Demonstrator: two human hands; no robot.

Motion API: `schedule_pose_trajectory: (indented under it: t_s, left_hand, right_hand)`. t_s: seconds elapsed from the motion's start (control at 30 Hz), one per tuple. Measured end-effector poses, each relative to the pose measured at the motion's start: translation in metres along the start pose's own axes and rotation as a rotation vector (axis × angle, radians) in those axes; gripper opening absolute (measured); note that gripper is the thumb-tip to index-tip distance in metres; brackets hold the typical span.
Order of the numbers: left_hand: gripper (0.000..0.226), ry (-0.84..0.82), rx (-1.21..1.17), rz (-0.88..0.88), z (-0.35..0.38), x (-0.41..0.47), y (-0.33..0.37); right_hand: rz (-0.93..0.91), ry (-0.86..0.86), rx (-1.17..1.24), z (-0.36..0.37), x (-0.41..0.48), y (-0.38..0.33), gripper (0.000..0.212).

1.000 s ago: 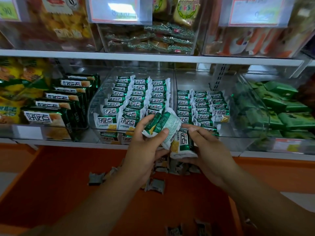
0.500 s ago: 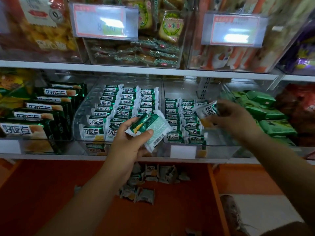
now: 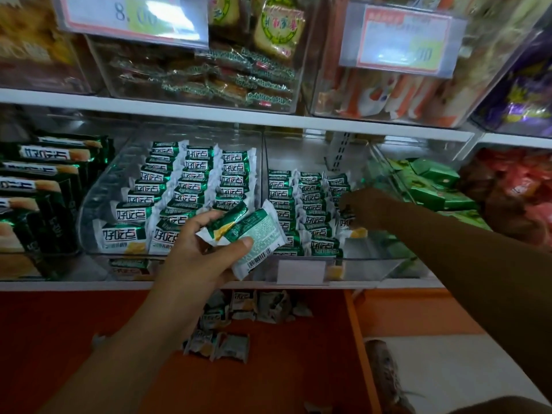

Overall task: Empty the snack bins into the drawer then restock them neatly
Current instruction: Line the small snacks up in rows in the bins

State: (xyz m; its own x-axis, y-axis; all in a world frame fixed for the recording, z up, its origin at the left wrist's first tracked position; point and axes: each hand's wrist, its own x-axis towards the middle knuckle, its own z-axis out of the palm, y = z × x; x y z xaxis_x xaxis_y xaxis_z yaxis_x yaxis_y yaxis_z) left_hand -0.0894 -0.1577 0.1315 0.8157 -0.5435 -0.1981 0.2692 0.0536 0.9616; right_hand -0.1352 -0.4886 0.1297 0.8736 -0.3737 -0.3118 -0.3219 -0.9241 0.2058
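While your left hand (image 3: 197, 252) grips a stack of packets (image 3: 251, 234) before the left bin's (image 3: 89, 222) front edge, your right hand (image 3: 367, 209) reaches into the right bin (image 3: 373, 258) at its right-hand row (image 3: 340, 186); shadow hides whether its fingers grasp anything. A careless nudge could topple the upright rows. Loose packets (image 3: 230, 345) lie in the drawer (image 3: 74, 324).

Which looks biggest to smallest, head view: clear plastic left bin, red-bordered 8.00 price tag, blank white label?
1. Clear plastic left bin
2. Red-bordered 8.00 price tag, cut off at the top
3. Blank white label
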Motion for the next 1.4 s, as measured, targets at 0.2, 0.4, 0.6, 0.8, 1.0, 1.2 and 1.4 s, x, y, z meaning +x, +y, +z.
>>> schedule_pose_trajectory:
  t_s: [0.2,0.4,0.6,0.8,1.0,1.2,1.4]
  left_hand:
    - [0.069,-0.015,0.030,-0.008,-0.003,0.001,-0.003]
    - [0.056,-0.021,0.046,-0.039,-0.005,0.001,-0.003]
    - [0.065,-0.066,0.011,-0.094,-0.001,-0.010,-0.001]
    - [0.065,-0.139,-0.010,-0.164,0.006,-0.023,-0.002]
    - [0.063,-0.117,-0.019,-0.225,-0.002,-0.020,-0.007]
    - [0.053,-0.088,0.007,-0.098,0.000,-0.014,0.000]
    - [0.065,-0.154,0.137,-0.091,0.012,-0.019,-0.006]
  right_hand:
    - [0.035,0.042,-0.129,0.009,0.015,-0.001,0.041]
    - [0.084,0.131,0.003,0.005,0.005,-0.007,0.045]
    - [-0.151,0.539,0.691,-0.005,-0.094,-0.061,0.035]
    - [-0.544,0.509,0.789,0.008,-0.145,-0.128,0.066]
    - [-0.502,0.523,0.783,0.018,-0.134,-0.130,0.058]
    - [-0.326,0.156,1.277,0.008,-0.135,-0.117,0.035]
    - [-0.248,0.087,1.347,0.005,-0.133,-0.116,0.033]
